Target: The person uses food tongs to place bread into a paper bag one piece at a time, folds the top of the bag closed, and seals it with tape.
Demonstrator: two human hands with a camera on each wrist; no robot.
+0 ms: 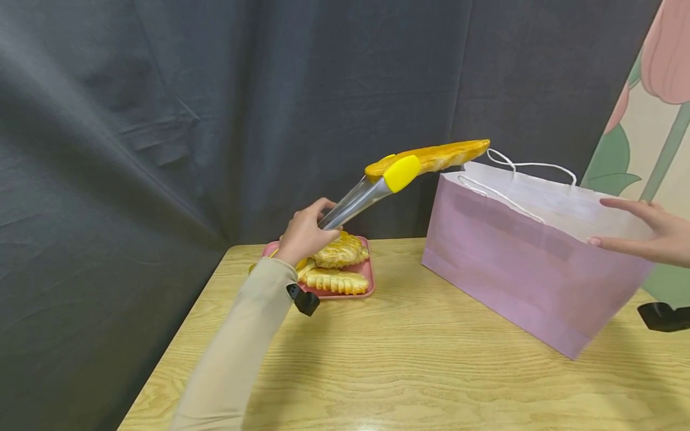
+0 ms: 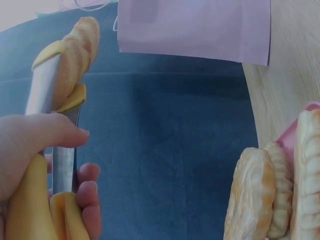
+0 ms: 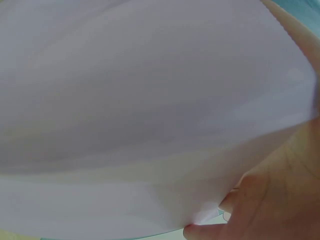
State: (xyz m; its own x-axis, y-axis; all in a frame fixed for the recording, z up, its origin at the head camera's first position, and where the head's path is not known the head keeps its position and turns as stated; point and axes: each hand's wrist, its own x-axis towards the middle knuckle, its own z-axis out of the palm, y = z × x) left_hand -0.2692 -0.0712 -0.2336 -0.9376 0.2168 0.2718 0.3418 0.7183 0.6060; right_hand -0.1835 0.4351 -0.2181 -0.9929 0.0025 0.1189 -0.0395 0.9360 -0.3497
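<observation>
My left hand grips metal tongs with yellow tips and yellow handles. Between the tips is a long, golden twisted bread, raised above the table, its far end overlapping the bag's left top corner in the head view. The left wrist view shows thumb and fingers wrapped round the tongs, the twisted bread clamped beyond them. At the mouth of a pink-purple paper bag, my right hand touches the right side with thumb and finger spread apart. White paper fills most of the right wrist view.
A pink tray with several breads lies on the wooden table, partly behind my left forearm. White cord handles rise from the bag. A dark curtain hangs behind the table.
</observation>
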